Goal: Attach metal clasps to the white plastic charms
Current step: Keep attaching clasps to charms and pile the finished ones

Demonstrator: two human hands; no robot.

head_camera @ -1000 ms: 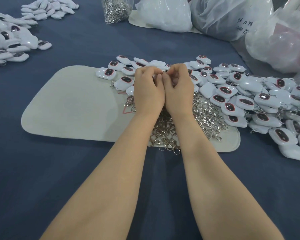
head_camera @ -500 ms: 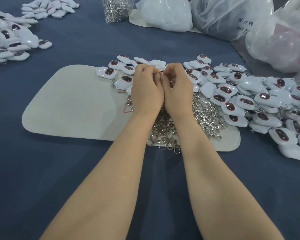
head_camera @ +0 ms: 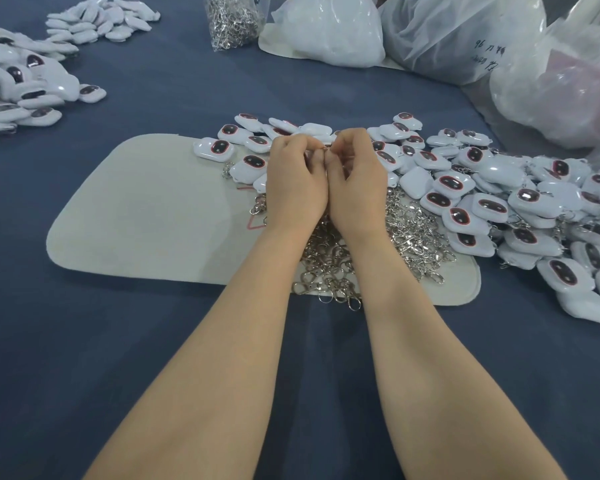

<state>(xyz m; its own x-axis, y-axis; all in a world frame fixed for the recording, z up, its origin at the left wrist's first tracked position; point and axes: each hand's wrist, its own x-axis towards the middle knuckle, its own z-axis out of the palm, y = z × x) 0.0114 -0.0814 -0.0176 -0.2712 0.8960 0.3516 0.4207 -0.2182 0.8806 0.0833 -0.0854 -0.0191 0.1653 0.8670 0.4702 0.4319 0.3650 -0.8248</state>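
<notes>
While left hand (head_camera: 297, 178) and right hand (head_camera: 357, 174) meet, curled fingers (head_camera: 349, 142) pinch a small piece (head_camera: 327, 149) between them — mostly hidden, axis unreadable. Spare charms (head_camera: 482, 202) lie right — right hand nearer.

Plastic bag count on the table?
4: a small clear bag of metal clasps top centre, a white bag right of it, a large translucent bag with writing, a pinkish bag at the right edge. More may be out of frame.
</notes>
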